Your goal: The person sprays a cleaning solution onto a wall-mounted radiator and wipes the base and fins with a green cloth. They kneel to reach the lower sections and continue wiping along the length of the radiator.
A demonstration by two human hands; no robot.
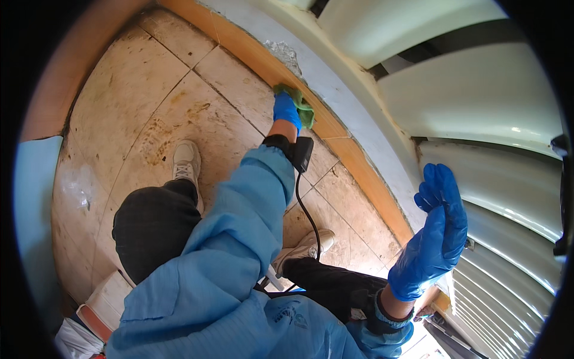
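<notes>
My left hand (287, 110), in a blue disposable glove, grips a green cloth (306, 110). The cloth is pressed against the orange-tan tiled skirting (336, 128) at the foot of a white wall ledge (347, 98). On the left wrist is a strap with a black box (303, 155), from which a black cable runs down. My right hand (432, 233), gloved in blue too, is raised beside the pale glossy slats (484, 179). It holds nothing, and its fingers are extended; whether it touches a slat I cannot tell.
Dirty beige floor tiles (166, 116) with brown stains lie under my shoes (186, 157). The ledge has a chipped patch of plaster (284, 56) at its edge. A white container (105, 305) and a plastic bag (78, 339) are at lower left. A light-blue panel (38, 202) borders the left side.
</notes>
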